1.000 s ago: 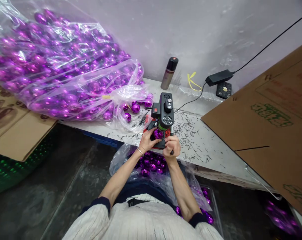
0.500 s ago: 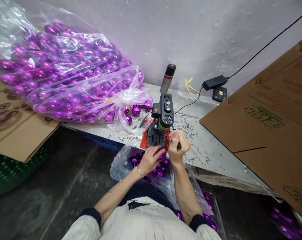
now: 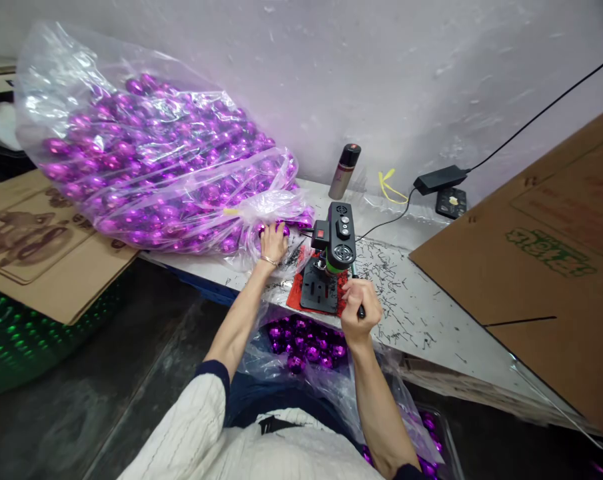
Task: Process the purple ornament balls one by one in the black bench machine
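Two hands: left hand [image 3: 274,245] at the tied end of the clear bag [image 3: 46,90], fingers curled over purple balls [image 3: 286,231] on the worktop [image 3: 446,333], can't tell if pinching. Right hand [image 3: 367,298] fingers wrapped tight around the black handle [image 3: 362,311] of the black machine [image 3: 341,230].

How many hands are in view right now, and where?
2: the left hand at the purple balls beside the clear bag, and the right hand closed around the black handle of the press. No others show.
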`<state>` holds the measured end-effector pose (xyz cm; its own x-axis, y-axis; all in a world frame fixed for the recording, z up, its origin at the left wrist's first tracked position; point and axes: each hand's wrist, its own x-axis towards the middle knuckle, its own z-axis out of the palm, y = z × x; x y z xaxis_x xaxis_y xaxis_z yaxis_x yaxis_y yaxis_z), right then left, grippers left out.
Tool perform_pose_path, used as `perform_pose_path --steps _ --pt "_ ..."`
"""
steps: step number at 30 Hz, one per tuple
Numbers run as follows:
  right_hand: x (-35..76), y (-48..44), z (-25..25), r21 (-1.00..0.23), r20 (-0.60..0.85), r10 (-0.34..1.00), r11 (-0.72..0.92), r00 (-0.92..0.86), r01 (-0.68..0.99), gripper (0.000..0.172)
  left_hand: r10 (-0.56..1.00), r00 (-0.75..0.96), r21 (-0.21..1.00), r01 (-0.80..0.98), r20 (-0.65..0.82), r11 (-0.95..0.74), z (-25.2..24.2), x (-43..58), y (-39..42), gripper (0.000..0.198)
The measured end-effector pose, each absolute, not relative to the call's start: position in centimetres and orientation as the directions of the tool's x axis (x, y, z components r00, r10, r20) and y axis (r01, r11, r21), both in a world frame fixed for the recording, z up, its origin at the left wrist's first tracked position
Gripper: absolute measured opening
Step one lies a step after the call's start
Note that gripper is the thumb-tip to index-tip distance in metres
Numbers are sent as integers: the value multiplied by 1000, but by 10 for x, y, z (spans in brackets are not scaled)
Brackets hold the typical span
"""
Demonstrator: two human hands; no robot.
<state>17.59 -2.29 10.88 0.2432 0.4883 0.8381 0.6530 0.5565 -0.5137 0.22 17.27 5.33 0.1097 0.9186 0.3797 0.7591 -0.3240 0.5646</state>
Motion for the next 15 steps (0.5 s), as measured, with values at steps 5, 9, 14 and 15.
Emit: perform_pose_path --steps 5,9,14,15 --pt "177 -23 108 -492 847 489 569 209 659 29 950 274 445 840 149 -312 66 -4 207 43" --pt "178 -23 112 -478 855 478 580 200 659 29 965 231 547 795 125 -261 65 -10 183 53" --pt "179 -21 125 -532 824 514 558 238 637 31 967 215 930 307 138 -200 49 -8 108 68" --pt "179 -20 128 -546 815 521 550 252 632 31 965 232 962 211 123 -173 43 -5 92 67"
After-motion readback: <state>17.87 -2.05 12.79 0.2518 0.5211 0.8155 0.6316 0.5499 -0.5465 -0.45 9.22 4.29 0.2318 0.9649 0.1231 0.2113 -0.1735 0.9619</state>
